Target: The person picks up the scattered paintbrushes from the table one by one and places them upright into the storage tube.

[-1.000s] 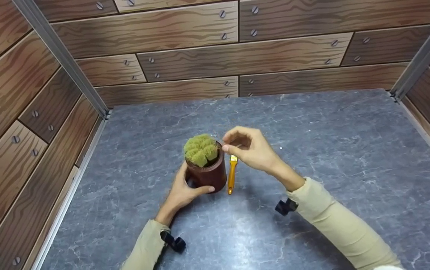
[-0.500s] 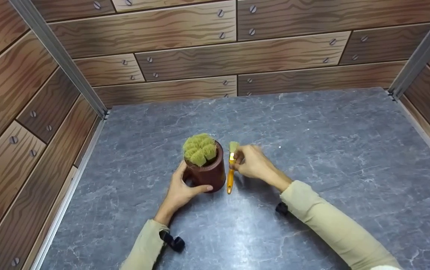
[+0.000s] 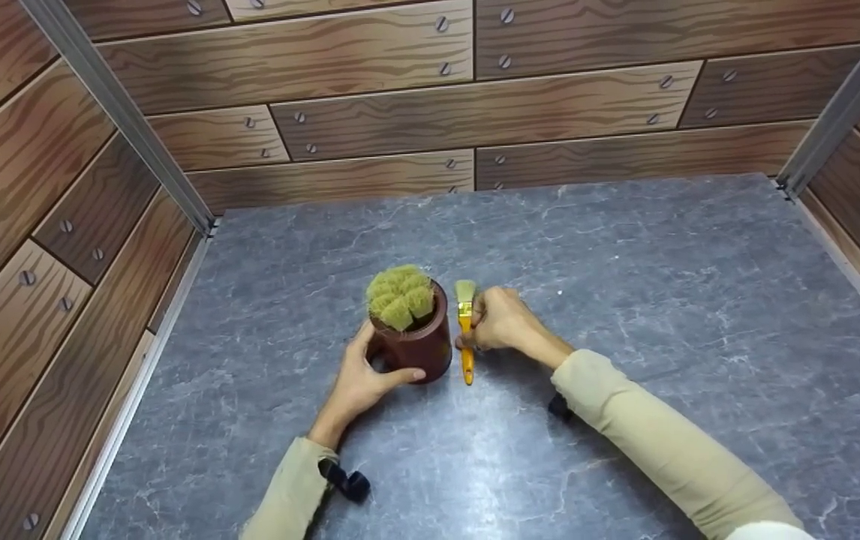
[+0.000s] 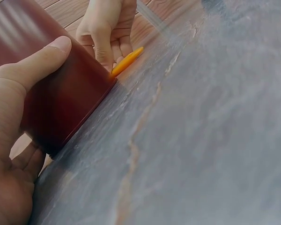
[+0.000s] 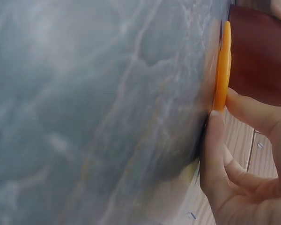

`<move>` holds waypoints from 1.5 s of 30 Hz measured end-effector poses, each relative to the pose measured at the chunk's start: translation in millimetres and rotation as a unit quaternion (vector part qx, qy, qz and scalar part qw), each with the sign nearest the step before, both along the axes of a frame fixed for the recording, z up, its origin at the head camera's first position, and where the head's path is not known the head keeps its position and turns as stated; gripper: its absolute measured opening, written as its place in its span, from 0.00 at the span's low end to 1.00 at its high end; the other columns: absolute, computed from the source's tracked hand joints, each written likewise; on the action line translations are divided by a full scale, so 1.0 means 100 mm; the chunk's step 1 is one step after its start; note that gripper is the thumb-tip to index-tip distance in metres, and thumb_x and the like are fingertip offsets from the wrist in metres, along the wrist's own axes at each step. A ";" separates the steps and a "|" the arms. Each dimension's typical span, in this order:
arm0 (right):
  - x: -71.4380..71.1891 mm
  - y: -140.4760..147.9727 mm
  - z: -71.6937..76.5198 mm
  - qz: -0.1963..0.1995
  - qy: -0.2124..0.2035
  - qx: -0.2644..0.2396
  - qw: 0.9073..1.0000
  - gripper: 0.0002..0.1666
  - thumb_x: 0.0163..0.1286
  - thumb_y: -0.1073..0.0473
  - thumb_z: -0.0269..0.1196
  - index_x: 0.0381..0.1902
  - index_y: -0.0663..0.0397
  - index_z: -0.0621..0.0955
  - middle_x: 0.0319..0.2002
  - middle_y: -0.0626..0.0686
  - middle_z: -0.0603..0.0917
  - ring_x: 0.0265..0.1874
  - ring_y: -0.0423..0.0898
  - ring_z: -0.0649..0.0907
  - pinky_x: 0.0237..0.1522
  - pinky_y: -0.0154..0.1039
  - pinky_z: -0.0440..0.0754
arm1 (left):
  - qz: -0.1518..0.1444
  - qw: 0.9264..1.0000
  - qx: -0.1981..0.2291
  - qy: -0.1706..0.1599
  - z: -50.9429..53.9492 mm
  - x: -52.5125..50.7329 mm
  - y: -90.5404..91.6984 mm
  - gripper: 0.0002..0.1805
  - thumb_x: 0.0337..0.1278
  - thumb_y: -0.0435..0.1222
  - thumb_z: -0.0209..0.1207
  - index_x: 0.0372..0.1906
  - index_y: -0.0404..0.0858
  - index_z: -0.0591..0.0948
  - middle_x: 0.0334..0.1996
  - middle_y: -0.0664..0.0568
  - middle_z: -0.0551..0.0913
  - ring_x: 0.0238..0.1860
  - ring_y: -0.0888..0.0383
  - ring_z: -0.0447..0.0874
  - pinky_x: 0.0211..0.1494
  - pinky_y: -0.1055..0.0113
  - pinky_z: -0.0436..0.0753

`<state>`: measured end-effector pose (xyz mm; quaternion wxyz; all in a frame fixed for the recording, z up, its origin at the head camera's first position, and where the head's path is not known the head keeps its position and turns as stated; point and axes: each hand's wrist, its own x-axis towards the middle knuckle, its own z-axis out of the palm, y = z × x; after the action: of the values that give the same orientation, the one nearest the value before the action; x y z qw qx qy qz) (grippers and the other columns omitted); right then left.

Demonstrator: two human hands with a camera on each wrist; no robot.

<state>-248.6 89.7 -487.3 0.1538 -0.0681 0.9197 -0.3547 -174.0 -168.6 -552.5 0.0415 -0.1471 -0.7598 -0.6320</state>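
A dark red-brown cylindrical pot (image 3: 422, 354) stands upright on the table, with clumps of yellow-green bristles (image 3: 400, 296) filling its top. My left hand (image 3: 357, 381) grips the pot from the left, thumb across its near side and fingers behind it. Just right of the pot is a paintbrush (image 3: 467, 360) with an orange handle, a metal band and pale green bristles pointing away from me. My right hand (image 3: 505, 319) pinches the brush handle between thumb and fingers; in the right wrist view the orange handle (image 5: 223, 70) is close to the table surface.
The grey marbled table (image 3: 625, 285) is enclosed by wood-patterned walls (image 3: 370, 75) at the back and both sides, with grey metal posts (image 3: 130, 120) in the corners. A black camera (image 3: 347, 484) is strapped at the left wrist.
The right hand has come down from beside the pot's rim to the paintbrush and taken hold of its handle. The brush has turned slightly. The left hand and pot have stayed put.
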 end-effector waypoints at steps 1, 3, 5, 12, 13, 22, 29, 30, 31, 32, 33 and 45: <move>0.00 0.00 0.00 -0.001 -0.004 -0.004 1.000 0.23 0.48 0.57 0.87 0.21 0.51 0.80 0.20 0.47 0.83 0.18 0.41 0.80 0.22 0.33 0.81 | 0.000 1.000 -0.002 0.001 0.00 0.00 0.00 0.55 0.46 0.37 0.85 0.80 0.57 0.70 0.71 0.56 0.78 0.69 0.56 0.80 0.73 0.58 0.80; -0.01 0.01 0.00 -0.003 -0.011 -0.013 1.000 0.22 0.48 0.59 0.87 0.21 0.51 0.80 0.21 0.47 0.83 0.19 0.41 0.80 0.22 0.33 0.82 | 0.000 1.000 -0.006 -0.001 0.01 0.00 0.00 0.55 0.45 0.38 0.85 0.80 0.58 0.69 0.71 0.56 0.79 0.69 0.56 0.81 0.73 0.58 0.81; -0.01 0.02 0.00 -0.006 -0.016 -0.018 1.000 0.21 0.47 0.60 0.87 0.22 0.52 0.81 0.21 0.47 0.83 0.19 0.41 0.80 0.23 0.33 0.82 | 0.001 1.000 -0.008 -0.004 0.00 0.00 0.00 0.56 0.45 0.38 0.86 0.80 0.59 0.69 0.70 0.56 0.80 0.68 0.57 0.81 0.72 0.57 0.81; -0.01 0.05 -0.07 -0.035 -0.027 -0.047 0.998 0.18 0.45 0.61 0.88 0.23 0.51 0.85 0.23 0.47 0.87 0.21 0.40 0.84 0.28 0.33 0.87 | 0.003 1.000 -0.010 -0.013 0.00 0.00 0.00 0.56 0.44 0.38 0.86 0.80 0.59 0.69 0.71 0.56 0.79 0.69 0.57 0.80 0.74 0.56 0.80; -0.01 0.06 -0.07 -0.040 -0.031 -0.055 0.997 0.18 0.45 0.61 0.88 0.24 0.51 0.86 0.23 0.47 0.87 0.21 0.40 0.85 0.29 0.34 0.88 | 0.004 1.000 -0.010 -0.014 0.00 0.00 0.00 0.56 0.44 0.38 0.86 0.80 0.59 0.69 0.71 0.56 0.79 0.70 0.57 0.80 0.74 0.55 0.79; -0.01 0.11 -0.12 -0.067 -0.056 -0.115 0.990 0.21 0.43 0.67 0.87 0.32 0.58 0.85 0.27 0.54 0.90 0.22 0.44 0.90 0.30 0.37 0.91 | 0.000 1.000 -0.005 -0.015 -0.01 0.01 0.01 0.59 0.44 0.36 0.86 0.82 0.57 0.66 0.72 0.56 0.78 0.71 0.55 0.79 0.75 0.54 0.78; -0.03 0.19 -0.13 -0.064 -0.088 -0.179 0.978 0.20 0.48 0.71 0.83 0.35 0.62 0.84 0.26 0.53 0.89 0.22 0.44 0.89 0.33 0.39 0.92 | -0.005 1.000 0.008 -0.017 -0.03 0.02 0.02 0.57 0.45 0.36 0.85 0.81 0.54 0.67 0.69 0.54 0.81 0.70 0.53 0.80 0.73 0.55 0.80; -0.03 0.20 -0.11 -0.060 -0.090 -0.187 0.976 0.19 0.50 0.71 0.82 0.36 0.62 0.83 0.26 0.53 0.89 0.23 0.44 0.89 0.33 0.39 0.93 | -0.006 1.000 0.010 -0.016 -0.03 0.02 0.02 0.57 0.45 0.36 0.85 0.81 0.53 0.67 0.69 0.53 0.81 0.69 0.53 0.80 0.73 0.55 0.80; -0.03 0.22 -0.10 -0.057 -0.092 -0.198 0.974 0.19 0.51 0.72 0.81 0.36 0.62 0.83 0.26 0.52 0.89 0.23 0.44 0.89 0.34 0.40 0.93 | -0.007 1.000 0.008 -0.015 -0.03 0.01 0.02 0.56 0.45 0.36 0.85 0.81 0.52 0.68 0.68 0.53 0.82 0.69 0.53 0.80 0.73 0.55 0.80; -0.04 0.23 -0.07 -0.052 -0.090 -0.210 0.972 0.18 0.52 0.72 0.80 0.37 0.63 0.83 0.26 0.52 0.88 0.24 0.44 0.89 0.36 0.40 0.93 | -0.007 1.000 0.008 -0.012 -0.03 0.01 0.02 0.56 0.45 0.36 0.85 0.81 0.52 0.68 0.68 0.52 0.82 0.69 0.52 0.81 0.73 0.55 0.81; -0.04 0.24 -0.04 -0.046 -0.087 -0.222 0.970 0.17 0.53 0.72 0.79 0.37 0.63 0.82 0.26 0.52 0.88 0.25 0.44 0.89 0.37 0.41 0.93 | -0.007 1.000 0.007 -0.010 -0.03 0.01 0.02 0.55 0.46 0.36 0.85 0.80 0.51 0.68 0.68 0.52 0.82 0.69 0.52 0.81 0.72 0.55 0.81; 0.08 0.28 0.59 0.039 -0.013 -0.277 0.960 0.15 0.63 0.69 0.76 0.46 0.65 0.84 0.37 0.53 0.87 0.35 0.45 0.86 0.43 0.42 0.92 | 0.001 1.000 0.001 -0.019 0.00 0.01 -0.01 0.57 0.45 0.38 0.86 0.81 0.57 0.67 0.69 0.55 0.81 0.70 0.55 0.80 0.74 0.56 0.79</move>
<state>-241.0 117.4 -428.4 0.1547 -0.1390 0.7801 -0.5901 -172.9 -169.3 -552.8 0.0278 -0.1341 -0.7600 -0.6353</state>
